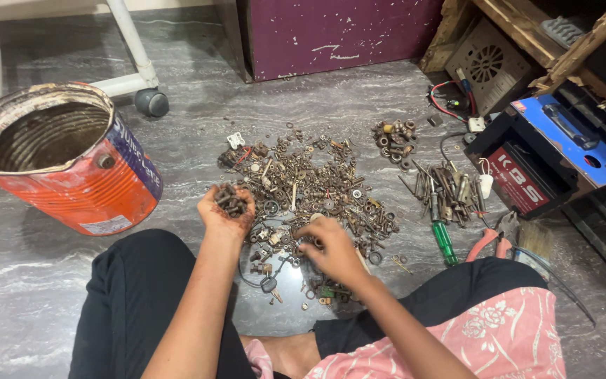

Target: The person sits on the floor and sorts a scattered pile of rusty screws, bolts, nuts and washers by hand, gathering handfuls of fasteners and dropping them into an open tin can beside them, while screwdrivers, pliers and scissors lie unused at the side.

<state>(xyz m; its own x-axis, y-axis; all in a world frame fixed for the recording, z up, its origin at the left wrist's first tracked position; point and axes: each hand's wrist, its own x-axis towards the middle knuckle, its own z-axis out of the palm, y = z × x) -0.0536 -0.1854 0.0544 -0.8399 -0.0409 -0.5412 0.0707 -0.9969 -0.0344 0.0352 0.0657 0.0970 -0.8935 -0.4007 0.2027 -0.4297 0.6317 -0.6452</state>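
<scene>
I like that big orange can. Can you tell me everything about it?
The orange can is a round metal tin, lying tilted on the grey floor at the left. Its open top has no lid and faces the camera; the inside looks dark, rusty and grimy. A blue label band wraps its side. Neither hand touches it.

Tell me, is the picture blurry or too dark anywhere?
In the head view, the rusty pile of nuts and bolts is sharp and evenly lit; the left hand and right hand look only slightly soft; the can is dark inside; the floor shows mild sheen, no harsh glare.
</scene>
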